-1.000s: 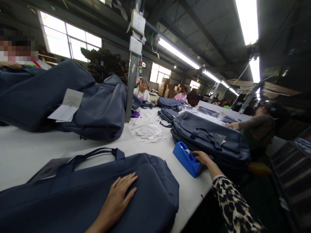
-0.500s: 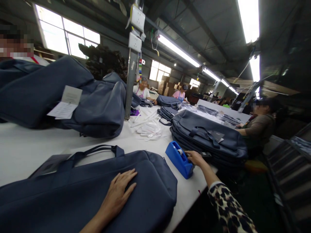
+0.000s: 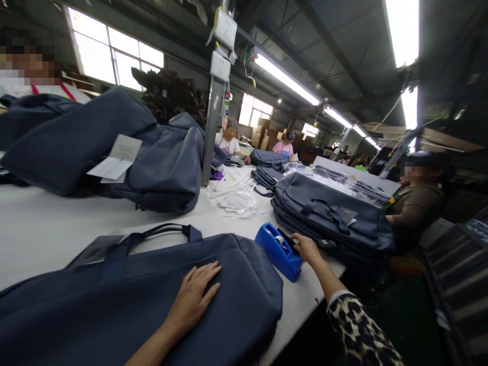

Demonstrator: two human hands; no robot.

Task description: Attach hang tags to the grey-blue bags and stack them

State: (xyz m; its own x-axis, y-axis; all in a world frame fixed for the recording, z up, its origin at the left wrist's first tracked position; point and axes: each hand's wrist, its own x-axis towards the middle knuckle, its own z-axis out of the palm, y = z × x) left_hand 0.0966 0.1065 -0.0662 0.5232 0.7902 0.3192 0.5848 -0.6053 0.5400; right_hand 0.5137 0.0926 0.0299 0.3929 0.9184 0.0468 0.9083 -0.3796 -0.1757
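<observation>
My left hand (image 3: 196, 295) lies flat on a dark blue bag (image 3: 125, 305), its fingers stretched out. The bag rests on its side at the front of the white table, with its handles (image 3: 152, 233) toward the far side. Just beyond the bag's right end stands a blue tape dispenser (image 3: 277, 256) with a small roll in it. My right hand (image 3: 308, 249) is at the dispenser's right side, fingers pinched at a dark thing (image 3: 288, 240) behind it. What that dark thing is, I cannot make out.
Stacked dark blue bags (image 3: 328, 208) stand behind the dispenser. More bags (image 3: 163, 168) with paper tags (image 3: 114, 162) are piled at the left. A metal post (image 3: 210, 132) rises from the table (image 3: 41, 223). White strips (image 3: 240, 203) lie beyond. Co-workers stand around; one (image 3: 415, 198) is at the right.
The view has shifted slightly, moving the scene a little to the right. My right hand stays by the dispenser, where more of the dark thing shows. My left hand stays flat on the bag.
</observation>
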